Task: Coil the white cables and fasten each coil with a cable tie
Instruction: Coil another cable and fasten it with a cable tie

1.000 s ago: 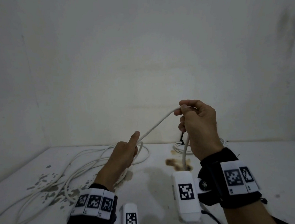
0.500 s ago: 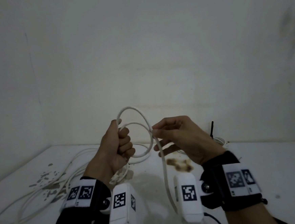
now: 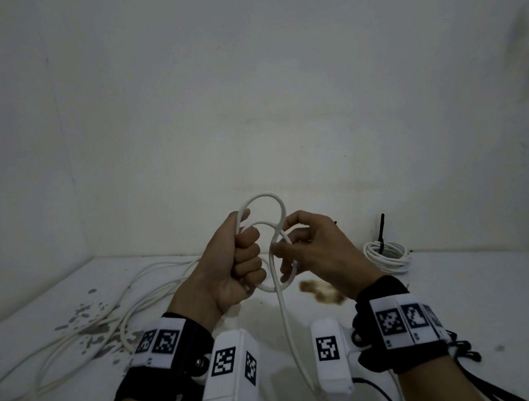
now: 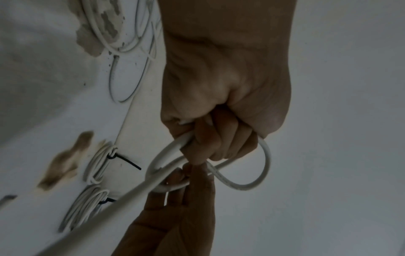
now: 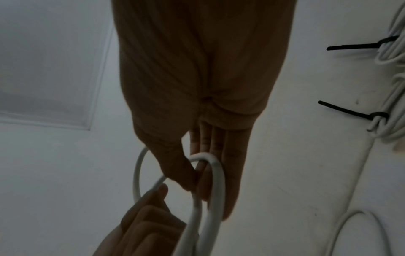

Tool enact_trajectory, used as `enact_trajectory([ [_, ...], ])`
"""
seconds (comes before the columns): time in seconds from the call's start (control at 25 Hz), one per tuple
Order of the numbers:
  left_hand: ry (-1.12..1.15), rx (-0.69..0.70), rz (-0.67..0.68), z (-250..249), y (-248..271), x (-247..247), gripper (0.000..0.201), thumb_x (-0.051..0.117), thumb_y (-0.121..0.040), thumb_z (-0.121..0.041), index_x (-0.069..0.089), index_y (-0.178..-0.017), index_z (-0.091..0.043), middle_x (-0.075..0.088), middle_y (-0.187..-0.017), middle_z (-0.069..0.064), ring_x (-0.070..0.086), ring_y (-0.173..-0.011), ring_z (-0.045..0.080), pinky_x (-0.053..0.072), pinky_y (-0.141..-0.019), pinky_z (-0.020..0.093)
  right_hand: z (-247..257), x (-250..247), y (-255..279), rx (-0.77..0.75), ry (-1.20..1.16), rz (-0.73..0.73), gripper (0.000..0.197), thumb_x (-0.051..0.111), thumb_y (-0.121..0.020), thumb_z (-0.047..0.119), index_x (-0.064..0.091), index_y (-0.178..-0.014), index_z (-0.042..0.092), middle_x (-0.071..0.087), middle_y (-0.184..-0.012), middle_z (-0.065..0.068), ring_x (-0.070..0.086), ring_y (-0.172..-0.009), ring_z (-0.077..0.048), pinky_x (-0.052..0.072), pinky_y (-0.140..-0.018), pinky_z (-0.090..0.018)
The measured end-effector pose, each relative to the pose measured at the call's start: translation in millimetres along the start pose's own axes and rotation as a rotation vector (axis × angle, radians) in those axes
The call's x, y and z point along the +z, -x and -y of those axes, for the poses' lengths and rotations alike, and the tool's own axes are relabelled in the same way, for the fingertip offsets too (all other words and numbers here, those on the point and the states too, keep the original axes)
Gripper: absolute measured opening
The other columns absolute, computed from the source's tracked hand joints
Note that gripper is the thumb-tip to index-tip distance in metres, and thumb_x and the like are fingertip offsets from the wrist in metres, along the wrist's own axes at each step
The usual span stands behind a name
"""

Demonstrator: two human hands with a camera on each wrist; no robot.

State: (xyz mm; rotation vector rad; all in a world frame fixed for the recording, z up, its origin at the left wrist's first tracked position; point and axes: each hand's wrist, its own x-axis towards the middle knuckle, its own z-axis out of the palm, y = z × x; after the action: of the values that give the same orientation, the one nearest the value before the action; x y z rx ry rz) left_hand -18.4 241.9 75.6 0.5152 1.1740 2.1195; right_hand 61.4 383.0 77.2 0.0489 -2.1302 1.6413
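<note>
My left hand (image 3: 246,262) is a fist gripping a small coil of white cable (image 3: 264,197), held upright above the white table (image 3: 485,293). Two loops stick out of that fist (image 4: 266,162). My right hand (image 3: 295,245) pinches the same cable (image 5: 215,166) between thumb and forefinger where the loops cross. Its other fingers lie straight. From the pinch the cable drops down between my wrists (image 3: 291,340). A finished coil (image 3: 387,255) with a black cable tie (image 3: 381,232) lies at the back right.
Loose white cable (image 3: 86,328) sprawls over the left of the table among grey paint chips. A brown stain (image 3: 321,290) marks the middle. Two tied coils (image 4: 96,166) lie side by side near the wall. White walls close the back and left.
A second ago the cable ran straight between my raised right hand and my left. Since then the hands came together, and loops have formed in the left fist.
</note>
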Motion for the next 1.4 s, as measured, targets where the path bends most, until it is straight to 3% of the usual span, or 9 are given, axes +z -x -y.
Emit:
enact_trajectory([
  [0.32, -0.159, -0.010, -0.033, 10.5, -4.4, 12.6, 0.060, 0.049, -0.096, -0.050, 0.026, -0.047, -0.024, 0.014, -0.038, -0.009, 0.012, -0.028, 0.007, 0.014, -0.033, 0.015, -18.7, 4.8, -4.6, -0.163, 0.718, -0.619, 0.018, 0.071, -0.080, 0.022, 0.059, -0.093, 0.018, 0.064, -0.074, -0.003, 0.061, -0.067, -0.022, 0.051, -0.060, -0.033],
  [0.48, -0.161, -0.003, -0.096, 4.9, -9.8, 3.8, 0.060, 0.051, -0.096, -0.048, 0.031, -0.045, -0.023, 0.014, -0.039, -0.008, 0.012, -0.028, 0.007, 0.011, -0.035, 0.015, -13.2, -2.9, -3.6, 0.075, 0.380, -0.425, 0.013, 0.073, -0.074, 0.020, 0.066, -0.064, 0.016, 0.060, -0.056, 0.000, 0.058, -0.061, -0.017, 0.048, -0.059, -0.022],
  [0.64, -0.098, 0.011, -0.185, -4.3, -13.0, -24.8, 0.058, 0.058, -0.092, -0.047, 0.033, -0.046, -0.024, 0.016, -0.039, -0.009, 0.013, -0.028, 0.007, 0.012, -0.035, 0.014, -2.8, -10.4, -1.8, 0.346, -0.144, -0.169, 0.023, 0.079, -0.069, 0.018, 0.072, -0.080, -0.001, 0.057, -0.054, -0.008, 0.069, -0.066, -0.027, 0.061, -0.083, -0.046],
  [0.76, -0.210, 0.004, -0.230, -5.5, -10.3, -43.1, 0.057, 0.070, -0.082, -0.048, 0.030, -0.047, -0.026, 0.015, -0.043, -0.009, 0.011, -0.031, 0.007, 0.010, -0.037, 0.017, 7.6, -26.2, -3.6, 0.318, -0.320, -0.245, 0.017, 0.068, -0.085, 0.009, 0.062, -0.071, 0.002, 0.036, -0.051, -0.001, 0.045, -0.041, -0.018, 0.057, -0.058, -0.036],
  [0.88, -0.248, 0.033, -0.217, -4.4, -10.9, -43.2, 0.056, 0.073, -0.071, -0.053, 0.026, -0.054, -0.027, 0.013, -0.045, -0.009, 0.010, -0.034, 0.007, 0.009, -0.039, 0.019, 16.4, -37.5, -1.7, 0.323, -0.511, -0.219, 0.019, 0.060, -0.089, 0.007, 0.056, -0.070, 0.007, 0.023, -0.046, 0.006, 0.018, -0.038, -0.011, 0.028, -0.040, -0.023],
  [1.12, -0.208, 0.071, -0.240, -15.5, -10.4, -57.8, 0.054, 0.076, -0.069, -0.043, 0.029, -0.047, -0.028, 0.016, -0.040, -0.010, 0.012, -0.030, 0.005, 0.010, -0.036, 0.018, 18.1, -40.0, 5.3, -0.109, 0.551, -0.603, 0.030, 0.087, -0.070, 0.028, 0.064, -0.070, 0.008, 0.062, -0.055, 0.002, 0.053, -0.045, -0.004, 0.037, -0.046, -0.014],
  [1.2, -0.140, 0.105, -0.247, -22.5, -10.6, -65.6, 0.054, 0.073, -0.072, -0.040, 0.029, -0.043, -0.028, 0.016, -0.037, -0.010, 0.012, -0.027, 0.005, 0.008, -0.036, 0.018, 9.1, -32.4, 0.5, 0.007, 0.332, -0.627, 0.046, 0.080, -0.077, 0.046, 0.063, -0.068, 0.003, 0.066, -0.056, 0.001, 0.061, -0.060, -0.014, 0.049, -0.061, -0.024],
  [1.32, -0.100, 0.139, -0.262, -25.1, -12.2, -71.1, 0.057, 0.067, -0.084, -0.039, 0.028, -0.045, -0.027, 0.016, -0.037, -0.010, 0.013, -0.027, 0.005, 0.010, -0.034, 0.017, 2.6, -14.4, -2.4, 0.374, -0.485, -0.207, 0.053, 0.058, -0.097, 0.043, 0.047, -0.056, 0.012, 0.068, -0.060, -0.006, 0.073, -0.082, -0.029, 0.055, -0.089, -0.050],
  [1.4, -0.089, 0.134, -0.278, -23.0, -14.8, -71.6, 0.059, 0.065, -0.088, -0.038, 0.026, -0.046, -0.026, 0.015, -0.038, -0.010, 0.013, -0.028, 0.006, 0.011, -0.034, 0.018, 6.2, -12.2, -6.0, 0.367, -0.704, -0.157, 0.053, 0.056, -0.098, 0.032, 0.037, -0.050, 0.019, 0.037, -0.042, 0.000, 0.063, -0.051, -0.024, 0.055, -0.090, -0.051],
])
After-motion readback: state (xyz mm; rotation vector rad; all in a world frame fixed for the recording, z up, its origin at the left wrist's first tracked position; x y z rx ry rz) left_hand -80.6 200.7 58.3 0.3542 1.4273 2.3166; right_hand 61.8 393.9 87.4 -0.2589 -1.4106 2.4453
